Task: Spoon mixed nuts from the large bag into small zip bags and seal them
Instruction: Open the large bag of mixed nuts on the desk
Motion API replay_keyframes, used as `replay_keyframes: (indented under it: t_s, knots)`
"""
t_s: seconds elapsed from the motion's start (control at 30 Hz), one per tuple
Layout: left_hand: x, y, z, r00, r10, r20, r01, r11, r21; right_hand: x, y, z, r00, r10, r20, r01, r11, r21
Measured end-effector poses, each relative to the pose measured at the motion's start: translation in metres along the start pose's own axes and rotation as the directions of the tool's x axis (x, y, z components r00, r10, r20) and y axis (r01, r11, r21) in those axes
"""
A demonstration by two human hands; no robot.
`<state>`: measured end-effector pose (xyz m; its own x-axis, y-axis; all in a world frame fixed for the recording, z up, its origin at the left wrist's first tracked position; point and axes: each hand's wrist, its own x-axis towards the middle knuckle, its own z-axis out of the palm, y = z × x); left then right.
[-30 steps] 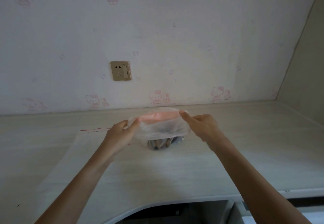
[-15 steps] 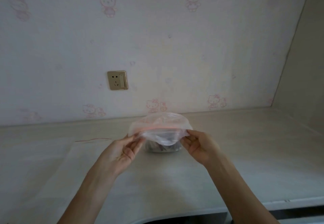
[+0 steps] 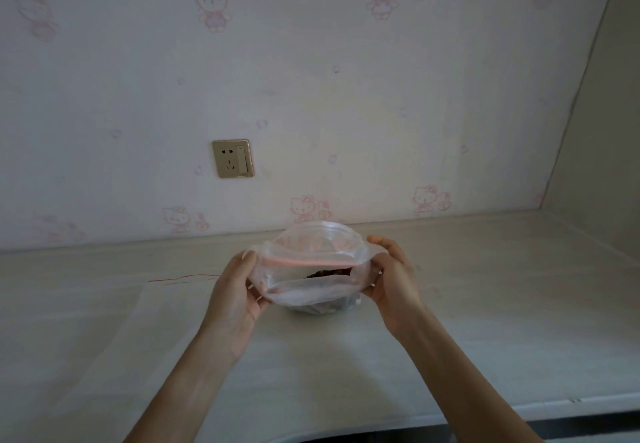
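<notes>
A clear zip bag [image 3: 313, 290] with a pink seal strip stands on the pale counter [image 3: 502, 321], its mouth spread wide. Dark nuts [image 3: 325, 273] show inside at the bottom. My left hand [image 3: 237, 290] grips the bag's left rim with thumb on top and fingers under. My right hand [image 3: 391, 279] grips the right rim the same way. A large flat clear bag [image 3: 104, 331] lies on the counter to the left, its red strip [image 3: 183, 278] near the back. No spoon is in view.
A patterned wall with a gold socket plate [image 3: 232, 158] rises behind the counter. A side wall [image 3: 602, 130] closes the right corner. The counter's curved front edge [image 3: 554, 408] runs along the bottom, with a dark gap below.
Both hands turned and shifted their hold to the bag's sides, and the bag's mouth has been pulled wider open toward me. The view has tilted up slightly.
</notes>
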<state>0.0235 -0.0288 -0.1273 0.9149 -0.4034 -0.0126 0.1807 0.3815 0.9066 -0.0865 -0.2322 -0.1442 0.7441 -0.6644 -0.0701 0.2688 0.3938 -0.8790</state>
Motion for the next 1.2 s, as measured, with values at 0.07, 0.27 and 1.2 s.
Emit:
replay_keyframes:
  t_s: [0.07,0.27,1.2]
  knots:
    - [-0.002,0.003,0.002,1.000,0.028,-0.011,-0.026,0.994,0.108,-0.003,0.000,-0.004,0.994,-0.061,0.090,0.068,0.994,-0.085]
    - [0.002,0.008,0.008,0.994,-0.094,-0.049,0.100,0.984,0.144,-0.012,-0.006,-0.007,0.961,-0.087,0.263,0.179,0.918,-0.353]
    - [-0.008,0.000,-0.032,0.989,0.020,-0.150,0.101,0.651,0.753,-0.025,-0.021,-0.017,0.996,0.013,-0.085,-0.075,0.618,-0.783]
